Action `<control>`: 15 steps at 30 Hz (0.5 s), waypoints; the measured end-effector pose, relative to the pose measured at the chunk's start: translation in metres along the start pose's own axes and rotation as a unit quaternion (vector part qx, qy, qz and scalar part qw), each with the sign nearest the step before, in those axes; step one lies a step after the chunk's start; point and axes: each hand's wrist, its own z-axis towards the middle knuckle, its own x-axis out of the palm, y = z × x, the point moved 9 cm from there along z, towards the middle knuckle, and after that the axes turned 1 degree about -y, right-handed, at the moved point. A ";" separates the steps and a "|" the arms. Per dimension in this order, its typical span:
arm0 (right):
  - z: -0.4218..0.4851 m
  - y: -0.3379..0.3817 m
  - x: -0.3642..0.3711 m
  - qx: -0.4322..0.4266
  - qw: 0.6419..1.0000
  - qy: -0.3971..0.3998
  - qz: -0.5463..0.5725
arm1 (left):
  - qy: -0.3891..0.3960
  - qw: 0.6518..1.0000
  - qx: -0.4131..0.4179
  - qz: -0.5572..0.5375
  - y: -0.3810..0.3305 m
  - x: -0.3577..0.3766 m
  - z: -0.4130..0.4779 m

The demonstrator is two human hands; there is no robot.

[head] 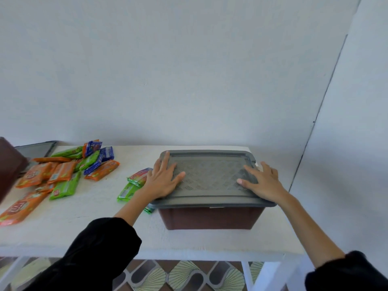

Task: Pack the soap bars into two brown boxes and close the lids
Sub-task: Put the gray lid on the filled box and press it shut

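The grey lid (pixel 210 175) hid whatever the brown box (pixel 211 218) held. A second brown box (pixel 9 164) was cut off by the left edge, and another lid (pixel 35 150) lay partly behind it. The left hand (pixel 162 181) and its arm covered parts of two green soap bars (pixel 131 186). Wrapper print was too blurred to read.

On my white table (pixel 84 232): a lidded brown box (pixel 210 217) at right, loose soap bars (pixel 63 173) heaped at left, a grey lid (pixel 35 150) and second brown box (pixel 8 164) far left.
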 end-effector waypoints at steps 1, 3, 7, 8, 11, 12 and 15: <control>0.002 -0.004 0.004 0.010 1.000 -0.003 -0.003 | 0.007 1.000 -0.001 0.016 0.000 0.005 0.002; 0.006 -0.012 0.008 0.027 1.000 -0.010 0.011 | 0.013 0.999 0.000 0.043 -0.001 0.012 0.004; 0.013 -0.017 0.009 0.036 0.998 -0.007 0.044 | 0.014 0.998 0.001 0.064 -0.002 0.013 0.003; 0.015 -0.017 0.009 0.036 0.998 -0.006 0.056 | 0.014 0.998 -0.002 0.068 -0.001 0.012 0.004; 0.017 -0.016 0.010 0.031 0.997 -0.006 0.068 | 0.016 0.998 -0.034 0.059 0.005 0.011 0.005; 0.017 -0.016 0.010 0.029 0.997 -0.012 0.068 | 0.016 0.998 -0.046 0.047 0.007 0.011 0.006; 0.014 -0.011 0.004 0.017 0.996 -0.045 0.070 | 0.031 0.998 -0.053 0.026 0.008 0.012 0.005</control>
